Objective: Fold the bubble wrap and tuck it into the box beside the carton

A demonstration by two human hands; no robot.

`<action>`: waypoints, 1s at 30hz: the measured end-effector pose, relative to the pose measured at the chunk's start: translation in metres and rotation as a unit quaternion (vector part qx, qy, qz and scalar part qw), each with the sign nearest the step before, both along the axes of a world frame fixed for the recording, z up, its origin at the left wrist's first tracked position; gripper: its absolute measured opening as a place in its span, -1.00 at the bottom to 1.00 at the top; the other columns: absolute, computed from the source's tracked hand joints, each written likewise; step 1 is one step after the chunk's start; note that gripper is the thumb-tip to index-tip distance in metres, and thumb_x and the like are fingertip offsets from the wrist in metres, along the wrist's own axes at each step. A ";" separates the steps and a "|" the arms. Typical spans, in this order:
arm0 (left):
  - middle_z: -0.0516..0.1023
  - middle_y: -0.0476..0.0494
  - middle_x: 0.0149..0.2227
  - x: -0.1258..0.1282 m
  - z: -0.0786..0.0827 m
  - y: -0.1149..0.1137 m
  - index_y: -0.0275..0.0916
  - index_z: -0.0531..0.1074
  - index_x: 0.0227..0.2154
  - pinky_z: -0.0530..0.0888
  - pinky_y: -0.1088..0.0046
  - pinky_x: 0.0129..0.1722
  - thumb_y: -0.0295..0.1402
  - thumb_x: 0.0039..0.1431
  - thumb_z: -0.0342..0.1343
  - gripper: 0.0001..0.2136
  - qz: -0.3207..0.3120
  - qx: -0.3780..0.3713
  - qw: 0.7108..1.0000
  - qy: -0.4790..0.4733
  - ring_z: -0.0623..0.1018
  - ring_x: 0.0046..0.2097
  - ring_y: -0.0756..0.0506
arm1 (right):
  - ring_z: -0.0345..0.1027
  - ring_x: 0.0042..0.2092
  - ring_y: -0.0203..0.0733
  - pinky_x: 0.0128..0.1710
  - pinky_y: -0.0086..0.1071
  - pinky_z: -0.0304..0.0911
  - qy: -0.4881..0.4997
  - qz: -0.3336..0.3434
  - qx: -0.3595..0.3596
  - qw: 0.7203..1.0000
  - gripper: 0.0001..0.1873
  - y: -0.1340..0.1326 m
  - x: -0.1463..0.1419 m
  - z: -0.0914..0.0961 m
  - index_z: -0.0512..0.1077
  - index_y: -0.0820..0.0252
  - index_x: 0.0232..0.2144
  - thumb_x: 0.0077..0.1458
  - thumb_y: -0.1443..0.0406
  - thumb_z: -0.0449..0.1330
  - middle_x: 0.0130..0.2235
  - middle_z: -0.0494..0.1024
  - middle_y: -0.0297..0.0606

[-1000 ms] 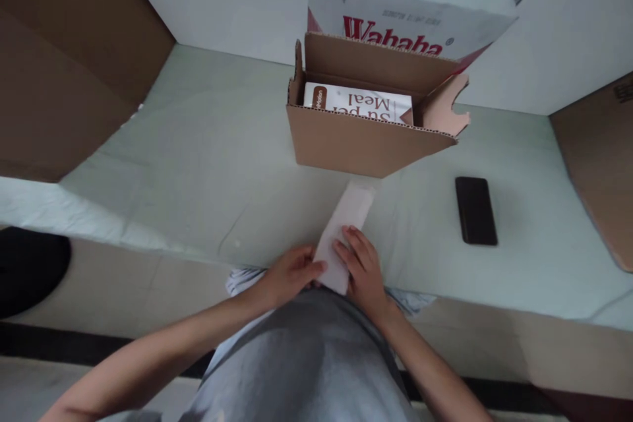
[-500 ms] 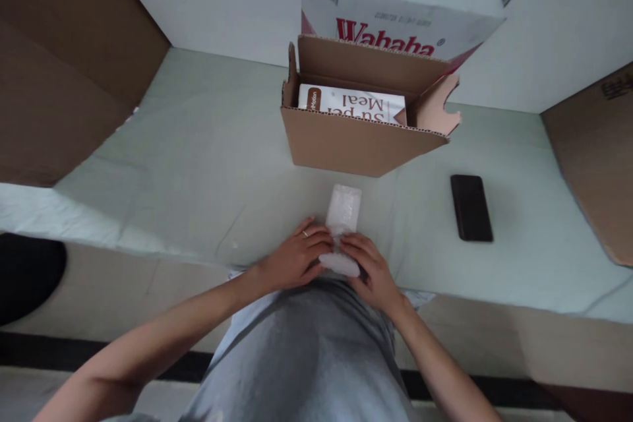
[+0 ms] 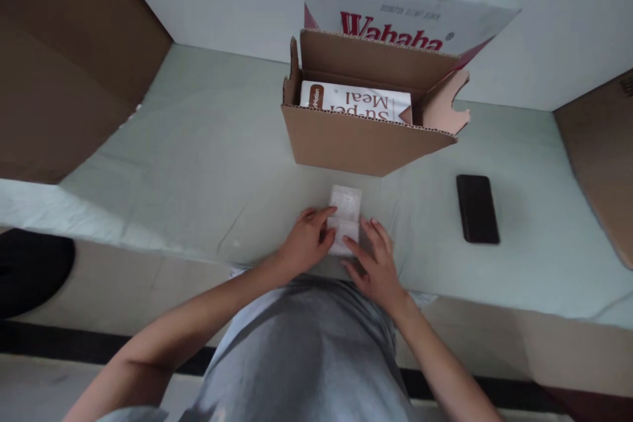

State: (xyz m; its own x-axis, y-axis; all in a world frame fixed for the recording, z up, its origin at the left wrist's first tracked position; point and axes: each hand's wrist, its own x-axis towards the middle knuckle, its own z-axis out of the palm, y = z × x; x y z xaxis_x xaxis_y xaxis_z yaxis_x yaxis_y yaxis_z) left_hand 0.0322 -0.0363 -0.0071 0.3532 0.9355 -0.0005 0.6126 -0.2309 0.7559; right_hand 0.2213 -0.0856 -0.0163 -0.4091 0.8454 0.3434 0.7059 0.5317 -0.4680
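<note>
A small piece of white, translucent bubble wrap (image 3: 347, 198) lies folded over itself near the table's front edge, its near half doubled on top. My left hand (image 3: 309, 237) holds the wrap down from its left side, with the index finger and thumb on the folded layer. On the right, my right hand (image 3: 378, 264) has its fingers spread. One of its fingertips rests on the near part of the fold, and the others lie beside its right edge. Whether anything is inside the wrap cannot be made out.
Just beyond stands an open cardboard box (image 3: 341, 142) holding a white carton (image 3: 366, 97) lettered "Su-per Meal". A black phone-like slab (image 3: 477, 209) lies to the right. Behind is a white Wahaha box (image 3: 410, 3); brown cardboard (image 3: 64, 79) stands at the left and cardboard (image 3: 601, 151) at the right.
The near end of the bubble wrap, earlier raised between both hands, is now folded flat onto the rest. My right hand has loosened and spread its fingers; my left has shifted forward.
</note>
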 end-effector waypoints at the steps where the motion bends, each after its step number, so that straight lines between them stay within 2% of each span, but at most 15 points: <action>1: 0.49 -0.03 -0.50 0.001 0.002 0.003 -0.39 0.32 0.01 0.40 0.23 -0.01 -0.46 0.12 -0.02 -0.63 0.003 -0.011 1.000 0.013 0.49 -0.34 -0.07 | -0.13 0.31 0.14 0.13 0.16 0.12 -0.026 0.009 -0.009 1.000 -0.43 0.001 0.000 0.000 0.20 0.01 0.14 0.07 0.38 0.14 0.27 0.09 -0.10; 3: 0.50 -0.04 -0.51 0.001 0.006 0.007 -0.40 0.35 -0.01 0.40 0.22 -0.03 -0.44 0.14 -0.02 -0.65 -0.003 -0.021 0.999 0.033 0.50 -0.34 -0.09 | -0.16 0.32 0.09 0.14 0.13 0.12 -0.049 0.017 -0.024 0.998 -0.44 0.003 -0.002 -0.001 0.20 0.06 0.14 0.08 0.45 0.07 0.25 0.16 -0.09; 5: 0.52 -0.10 -0.46 -0.002 0.011 0.008 -0.41 0.33 0.01 0.38 0.17 -0.01 -0.36 0.19 -0.03 -0.65 -0.018 0.008 0.999 0.045 0.51 -0.30 -0.11 | -0.07 0.29 0.05 0.14 0.08 0.14 -0.028 0.016 -0.024 0.999 -0.44 0.005 -0.002 -0.002 0.22 0.10 0.12 0.05 0.47 0.05 0.17 0.27 -0.07; 7: 0.55 -0.24 -0.27 -0.008 0.015 0.006 -0.42 0.29 0.04 0.34 0.12 0.04 -0.21 0.19 0.01 -0.56 -0.055 0.074 0.995 0.046 0.49 -0.13 -0.18 | 0.06 0.22 0.04 0.11 0.06 0.16 0.013 0.012 -0.019 1.000 -0.48 0.009 -0.002 -0.001 0.27 0.11 0.07 0.02 0.45 0.09 0.05 0.36 -0.08; 9: 0.45 -0.36 -0.01 -0.015 0.017 0.003 -0.38 0.26 0.08 0.28 0.09 0.11 -0.08 0.12 0.08 -0.44 -0.120 0.137 0.982 0.046 0.38 0.07 -0.26 | 0.17 0.15 0.03 0.11 0.10 0.13 0.047 0.014 -0.023 0.999 -0.52 0.015 0.000 0.002 0.31 0.11 0.01 -0.01 0.41 0.13 -0.05 0.40 -0.12; 10: 0.40 -0.35 0.06 -0.018 0.016 0.001 -0.35 0.25 0.09 0.23 0.07 0.15 -0.08 0.11 0.10 -0.43 -0.154 0.156 0.975 0.048 0.31 0.14 -0.28 | 0.21 0.11 0.03 0.12 0.13 0.10 0.058 0.015 -0.030 0.998 -0.54 0.018 0.001 0.004 0.32 0.11 -0.01 -0.01 0.39 0.13 -0.09 0.42 -0.14; 12: 0.41 -0.29 0.07 -0.021 0.011 -0.001 -0.28 0.24 0.10 0.14 0.04 0.22 -0.17 0.16 0.08 -0.51 -0.187 0.167 0.967 0.050 0.26 0.19 -0.25 | 0.26 0.06 0.00 0.16 0.17 0.01 0.073 0.015 -0.051 0.996 -0.56 0.023 0.003 0.009 0.31 0.10 -0.01 0.00 0.37 0.13 -0.12 0.45 -0.17; 14: 0.47 -0.26 -0.02 -0.020 0.005 0.001 -0.27 0.27 0.08 0.17 0.05 0.20 -0.25 0.20 0.05 -0.59 -0.160 0.153 0.975 0.030 0.32 0.14 -0.22 | 0.29 0.03 -0.03 0.17 0.17 -0.02 0.087 -0.001 -0.068 0.994 -0.55 0.028 0.004 0.012 0.26 0.09 0.04 0.06 0.34 0.11 -0.11 0.46 -0.17; 16: 0.48 -0.29 -0.07 -0.016 0.001 0.005 -0.30 0.31 0.04 0.31 0.12 0.10 -0.26 0.21 0.03 -0.63 -0.096 0.117 0.988 -0.007 0.40 0.05 -0.19 | 0.29 0.04 -0.03 0.16 0.13 0.03 0.102 -0.034 -0.072 0.992 -0.53 0.032 0.003 0.013 0.19 0.08 0.09 0.12 0.31 0.09 -0.06 0.44 -0.14; 20: 0.49 -0.33 -0.11 -0.005 -0.001 0.019 -0.38 0.26 0.07 0.44 0.23 -0.05 -0.27 0.20 0.02 -0.59 0.010 0.015 0.998 -0.062 0.49 -0.10 -0.15 | 0.20 0.11 -0.01 0.09 0.03 0.18 0.111 -0.086 -0.052 0.989 -0.45 0.037 0.000 0.010 0.10 0.09 0.16 0.13 0.27 0.12 0.04 0.36 -0.06; 25: 0.55 -0.25 -0.19 0.002 0.000 0.037 -0.37 0.22 0.10 0.47 0.32 -0.14 -0.28 0.17 0.04 -0.54 0.051 -0.090 0.991 -0.088 0.54 -0.20 -0.11 | 0.28 0.00 -0.05 0.01 -0.03 0.26 0.101 -0.141 -0.090 0.981 -0.46 0.044 -0.009 0.004 0.10 0.13 0.17 0.16 0.24 0.09 0.00 0.38 -0.05; 30: 0.58 -0.19 -0.29 -0.007 0.019 0.040 -0.32 0.28 0.06 0.45 0.33 -0.18 -0.22 0.22 -0.03 -0.60 0.080 -0.072 0.994 -0.007 0.55 -0.24 -0.12 | 0.33 -0.15 -0.09 -0.11 -0.11 0.31 0.123 -0.191 -0.146 0.963 -0.48 0.058 -0.014 0.002 0.17 0.16 0.12 0.11 0.23 0.10 -0.13 0.43 -0.10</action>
State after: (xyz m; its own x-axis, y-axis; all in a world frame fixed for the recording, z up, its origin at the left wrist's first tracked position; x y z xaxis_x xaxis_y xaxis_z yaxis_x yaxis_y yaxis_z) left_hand 0.0253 0.0039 0.0120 0.2009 0.9704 -0.1340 0.6226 -0.0209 0.7823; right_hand 0.2078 -0.0272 -0.0143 0.0146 0.9932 0.1154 0.6720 0.0757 -0.7367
